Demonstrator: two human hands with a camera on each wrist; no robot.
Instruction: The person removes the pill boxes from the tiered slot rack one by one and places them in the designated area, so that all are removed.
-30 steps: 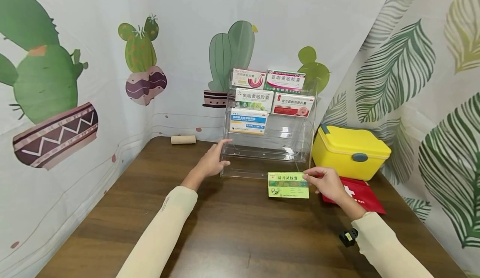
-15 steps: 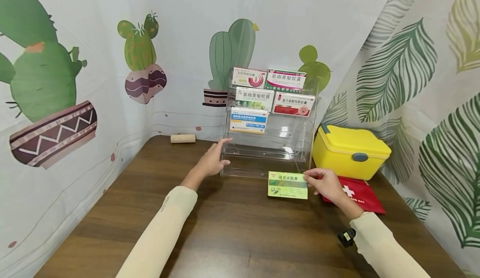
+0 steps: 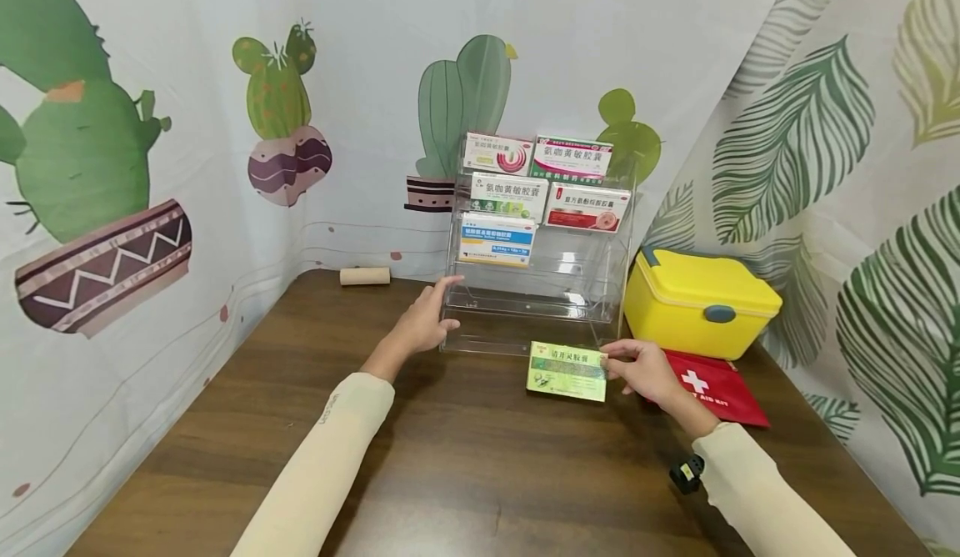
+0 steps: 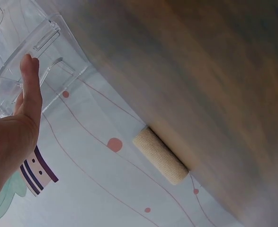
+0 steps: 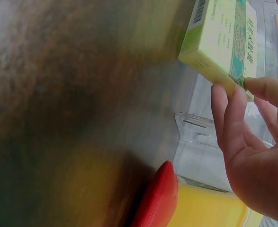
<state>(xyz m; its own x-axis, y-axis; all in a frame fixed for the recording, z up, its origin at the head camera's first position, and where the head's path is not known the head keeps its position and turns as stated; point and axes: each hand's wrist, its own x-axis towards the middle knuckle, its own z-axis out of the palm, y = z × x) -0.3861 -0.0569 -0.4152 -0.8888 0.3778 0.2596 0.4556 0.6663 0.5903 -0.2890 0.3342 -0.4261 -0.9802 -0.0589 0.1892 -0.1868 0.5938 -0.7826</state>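
My right hand (image 3: 647, 372) pinches the right end of a light-green medicine box (image 3: 567, 371), thumb on its printed front. The right wrist view shows the fingertips at the end of the same box (image 5: 219, 42), whose lower side faces the camera. It is in front of the lower right of a clear acrylic display rack (image 3: 525, 303), a little tilted. My left hand (image 3: 423, 321) touches the rack's left side, index finger and thumb extended. In the left wrist view its fingers (image 4: 31, 90) lie straight against the clear rack wall (image 4: 65, 47).
Several medicine boxes stand in the rack's upper tiers, among them a blue-and-white box (image 3: 497, 240) and a red-and-white box (image 3: 587, 207). Right of the rack are a yellow case (image 3: 697, 311) and a red first aid pouch (image 3: 723, 390). A beige roll (image 3: 364, 276) lies at the back left.
The green box and my right hand have shifted slightly left, and the box has turned a little so its lower edge shows. My left hand keeps its place at the rack.
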